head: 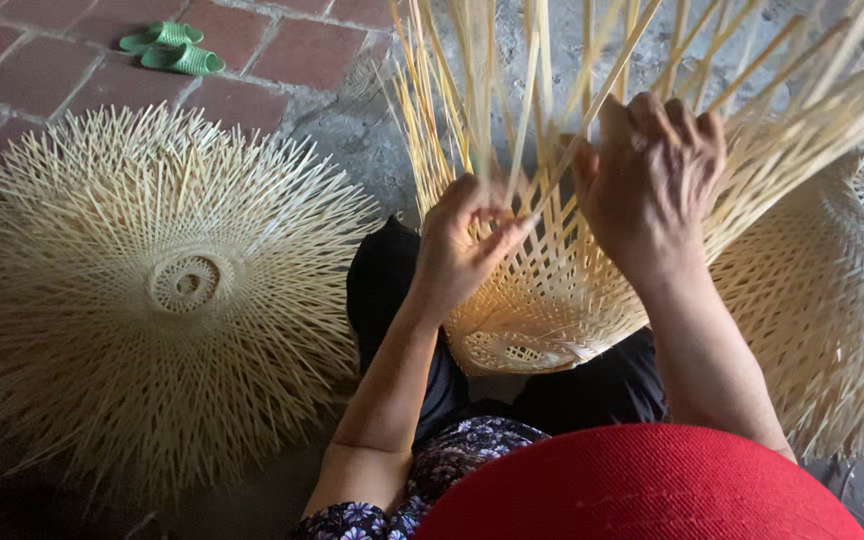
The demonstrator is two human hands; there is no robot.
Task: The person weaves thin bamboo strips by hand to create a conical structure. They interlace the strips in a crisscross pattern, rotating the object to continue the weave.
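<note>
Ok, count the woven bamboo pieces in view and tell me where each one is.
3. One lies flat on the floor at left, one is on the lap between the left hand and right hand, worked piece, and one sits at the right edge. Others may be out of frame.

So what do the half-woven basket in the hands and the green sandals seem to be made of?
Half-woven basket: probably thin split bamboo, pale yellow and matte, in flat interlaced strips with loose ends standing up. Green sandals: likely moulded plastic or rubber, evenly coloured with ribbed straps.
</note>
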